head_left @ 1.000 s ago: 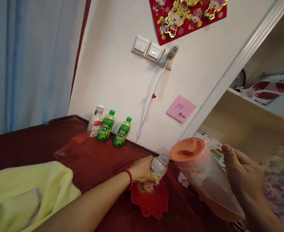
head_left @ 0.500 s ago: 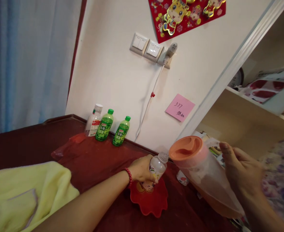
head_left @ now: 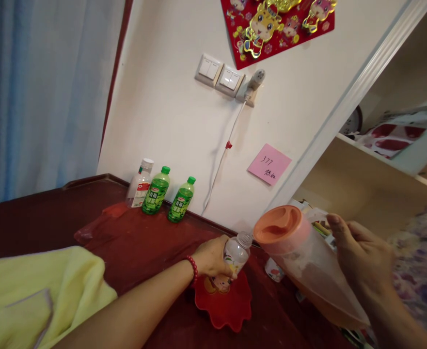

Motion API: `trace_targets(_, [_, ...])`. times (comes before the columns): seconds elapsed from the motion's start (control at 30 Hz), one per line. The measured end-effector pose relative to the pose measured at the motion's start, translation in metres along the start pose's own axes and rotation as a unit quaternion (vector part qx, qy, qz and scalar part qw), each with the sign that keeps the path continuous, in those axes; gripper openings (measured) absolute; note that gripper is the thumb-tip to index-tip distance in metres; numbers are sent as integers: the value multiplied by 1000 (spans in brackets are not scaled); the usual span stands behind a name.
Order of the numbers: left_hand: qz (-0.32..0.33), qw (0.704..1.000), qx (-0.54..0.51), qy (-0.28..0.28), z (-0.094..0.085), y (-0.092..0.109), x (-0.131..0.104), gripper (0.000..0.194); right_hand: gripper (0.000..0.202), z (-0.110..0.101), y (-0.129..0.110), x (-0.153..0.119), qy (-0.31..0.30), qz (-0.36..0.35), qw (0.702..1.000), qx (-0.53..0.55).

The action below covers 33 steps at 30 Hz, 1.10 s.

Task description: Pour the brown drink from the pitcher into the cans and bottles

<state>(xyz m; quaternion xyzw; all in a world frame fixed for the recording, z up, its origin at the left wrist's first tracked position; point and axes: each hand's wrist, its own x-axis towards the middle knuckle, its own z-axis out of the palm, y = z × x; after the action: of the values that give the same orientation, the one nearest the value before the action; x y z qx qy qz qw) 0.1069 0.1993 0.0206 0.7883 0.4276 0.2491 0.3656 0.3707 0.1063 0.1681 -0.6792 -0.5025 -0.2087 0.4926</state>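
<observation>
My left hand (head_left: 213, 257), with a red bead bracelet at the wrist, is wrapped round a clear plastic bottle (head_left: 238, 252) whose mouth is uncapped. That bottle is over a red scalloped plate (head_left: 228, 308) with a cartoon figure on it. By its handle, my right hand (head_left: 362, 252) grips a translucent pitcher (head_left: 318, 271) with an orange lid (head_left: 278, 224). The pitcher is tilted, its lid end close beside the bottle's mouth. Whether any liquid runs between them I cannot tell.
Two green drink bottles (head_left: 156, 191) and a clear bottle with a white cap (head_left: 139, 186) stand against the wall. A yellow towel (head_left: 78, 276) lies at the left of the dark red table (head_left: 144, 242). Shelves (head_left: 373, 160) rise at the right; a small patterned cup (head_left: 273, 269) sits behind the pitcher.
Both hands keep their hold on the bottle and the pitcher, in nearly the same pose. The whole view has shifted slightly, with the wall and table items a little lower.
</observation>
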Motion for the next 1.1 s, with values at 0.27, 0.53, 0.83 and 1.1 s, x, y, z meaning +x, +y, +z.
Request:
trace_targets(0.27, [-2,1000,4,-1,0,0,0,73,91,-3,-5,3,1,-2,1000,-26])
trace_targets(0.53, [-10,1000,14,-3,-1,2,0,74,91,-1,-4,6,-4,-6,999,-36])
trace_targets(0.83, [-10,1000,20,-4,-2,4,-2,75,89,-1,-6,8,1,2,1000,-25])
trace_targets(1.1, [-5,1000,23,-5,-3,4,-2,74,87,1,-7,7,-2,-7,1000,-28])
